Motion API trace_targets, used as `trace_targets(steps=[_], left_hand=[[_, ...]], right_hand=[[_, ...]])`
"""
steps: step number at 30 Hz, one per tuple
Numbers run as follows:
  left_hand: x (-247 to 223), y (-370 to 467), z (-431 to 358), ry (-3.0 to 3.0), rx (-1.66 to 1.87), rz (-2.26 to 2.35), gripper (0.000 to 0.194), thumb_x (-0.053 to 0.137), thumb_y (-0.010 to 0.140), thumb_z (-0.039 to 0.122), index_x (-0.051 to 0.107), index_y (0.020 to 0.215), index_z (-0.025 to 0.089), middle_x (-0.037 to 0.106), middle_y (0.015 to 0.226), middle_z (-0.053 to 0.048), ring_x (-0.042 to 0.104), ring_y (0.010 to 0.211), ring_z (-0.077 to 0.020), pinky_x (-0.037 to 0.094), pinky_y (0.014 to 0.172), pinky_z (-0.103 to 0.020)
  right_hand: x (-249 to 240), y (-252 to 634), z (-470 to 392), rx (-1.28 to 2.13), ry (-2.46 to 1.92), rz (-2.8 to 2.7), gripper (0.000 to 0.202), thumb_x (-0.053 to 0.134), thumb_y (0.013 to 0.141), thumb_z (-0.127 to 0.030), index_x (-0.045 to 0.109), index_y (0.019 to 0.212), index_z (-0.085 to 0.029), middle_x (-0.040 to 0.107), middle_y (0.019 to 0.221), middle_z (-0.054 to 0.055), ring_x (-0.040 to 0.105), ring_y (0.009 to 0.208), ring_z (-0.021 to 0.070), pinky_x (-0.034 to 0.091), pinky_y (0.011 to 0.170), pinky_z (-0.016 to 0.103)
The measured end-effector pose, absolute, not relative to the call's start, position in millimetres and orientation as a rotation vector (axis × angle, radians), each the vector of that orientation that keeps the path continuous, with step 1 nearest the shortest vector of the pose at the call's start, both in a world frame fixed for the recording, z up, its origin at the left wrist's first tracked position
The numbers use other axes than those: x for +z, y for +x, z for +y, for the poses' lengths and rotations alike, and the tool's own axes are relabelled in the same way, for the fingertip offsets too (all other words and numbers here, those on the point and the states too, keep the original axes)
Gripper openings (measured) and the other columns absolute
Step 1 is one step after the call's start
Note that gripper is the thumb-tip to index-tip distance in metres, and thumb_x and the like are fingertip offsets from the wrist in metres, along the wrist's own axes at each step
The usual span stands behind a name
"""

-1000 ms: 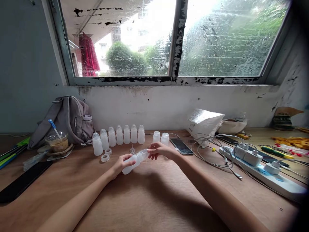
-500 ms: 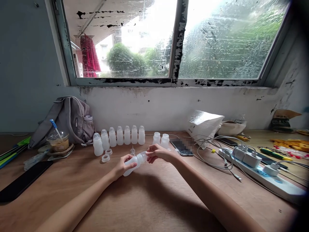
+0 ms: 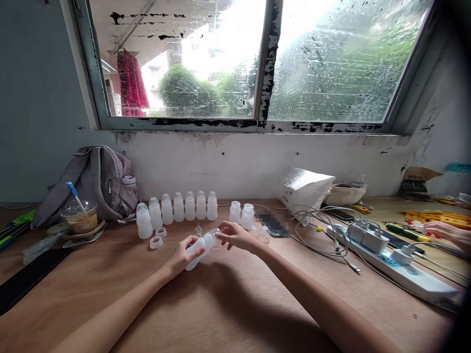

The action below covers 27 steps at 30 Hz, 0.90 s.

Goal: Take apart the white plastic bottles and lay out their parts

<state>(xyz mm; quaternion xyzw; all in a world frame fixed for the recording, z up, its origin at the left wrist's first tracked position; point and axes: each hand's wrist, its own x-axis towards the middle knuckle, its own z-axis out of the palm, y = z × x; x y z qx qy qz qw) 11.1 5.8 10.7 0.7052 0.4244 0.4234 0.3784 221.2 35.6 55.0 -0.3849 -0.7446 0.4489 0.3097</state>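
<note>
My left hand (image 3: 180, 257) is wrapped round the body of a frosted white baby bottle (image 3: 192, 264), which leans to the upper right above the table. At the bottle's top, my right hand (image 3: 237, 238) has its fingers pinched on a clear cap (image 3: 213, 236), partly hidden by the fingertips. Just behind the bottle lies a small clear part with a nipple-like tip (image 3: 198, 229). Two white collar rings (image 3: 156, 242) rest to the left. Beyond my right hand are two open bottles (image 3: 248, 216) and a clear cap (image 3: 263, 234).
A row of several capped bottles (image 3: 178, 208) stands along the back. A backpack (image 3: 99, 181) and iced drink (image 3: 81, 218) sit left; a phone (image 3: 275, 226), tangled cables (image 3: 331, 235) and power strip (image 3: 415, 274) lie right. Another person's hand (image 3: 451, 233) reaches in at far right.
The view has shifted slightly. Both my hands stay on the bottle and cap, with small finger movement on the right. Another person's hand has appeared at the far right.
</note>
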Motion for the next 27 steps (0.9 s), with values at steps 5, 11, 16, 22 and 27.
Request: trace_targets(steps=[5, 11, 16, 22, 27], left_hand=[[5, 17, 1, 2.06, 1.117, 1.195, 0.044, 0.045, 0.078, 0.046, 0.044, 0.114, 0.021, 0.055, 0.107, -0.007, 0.05, 0.099, -0.0234, 0.037, 0.083, -0.032], [-5, 16, 2, 2.384, 1.02, 1.304, 0.055, 0.036, 0.084, 0.042, 0.019, 0.131, 0.021, 0.032, 0.13, -0.01, 0.034, 0.118, -0.0228, 0.029, 0.096, -0.039], [-5, 16, 0, 2.589, 0.94, 1.337, 0.043, 0.037, 0.084, 0.037, 0.034, 0.124, 0.022, 0.042, 0.122, -0.01, 0.04, 0.112, -0.0238, 0.035, 0.091, -0.04], [-4, 15, 1, 2.653, 0.893, 1.433, 0.036, 0.039, 0.083, 0.036, 0.045, 0.114, 0.02, 0.049, 0.114, -0.01, 0.042, 0.106, -0.0241, 0.035, 0.088, -0.039], [-6, 9, 6, 2.633, 0.866, 1.608, 0.037, 0.039, 0.082, 0.037, 0.045, 0.113, 0.019, 0.048, 0.114, -0.01, 0.041, 0.106, -0.0249, 0.032, 0.088, -0.039]], right_hand=[[65, 214, 40, 0.977, -0.989, -1.94, 0.033, 0.055, 0.073, -0.041, 0.053, 0.096, -0.017, 0.059, 0.076, 0.003, 0.056, 0.071, 0.0136, 0.047, 0.055, 0.022], [109, 223, 68, 0.401, -1.124, -1.928, 0.028, 0.055, 0.074, -0.031, 0.054, 0.099, -0.019, 0.059, 0.085, 0.004, 0.055, 0.078, 0.0149, 0.044, 0.068, 0.025], [127, 218, 102, 0.011, -1.483, -2.04, 0.031, 0.05, 0.077, -0.032, 0.05, 0.107, -0.023, 0.059, 0.097, 0.005, 0.054, 0.086, 0.0166, 0.039, 0.071, 0.025], [110, 214, 141, -0.047, -1.679, -2.047, 0.029, 0.05, 0.076, -0.028, 0.052, 0.104, -0.021, 0.061, 0.095, 0.008, 0.051, 0.095, 0.0225, 0.035, 0.074, 0.031], [96, 218, 160, -0.065, -1.781, -2.011, 0.029, 0.047, 0.079, -0.029, 0.049, 0.105, -0.019, 0.061, 0.095, 0.01, 0.051, 0.096, 0.0245, 0.033, 0.075, 0.034]])
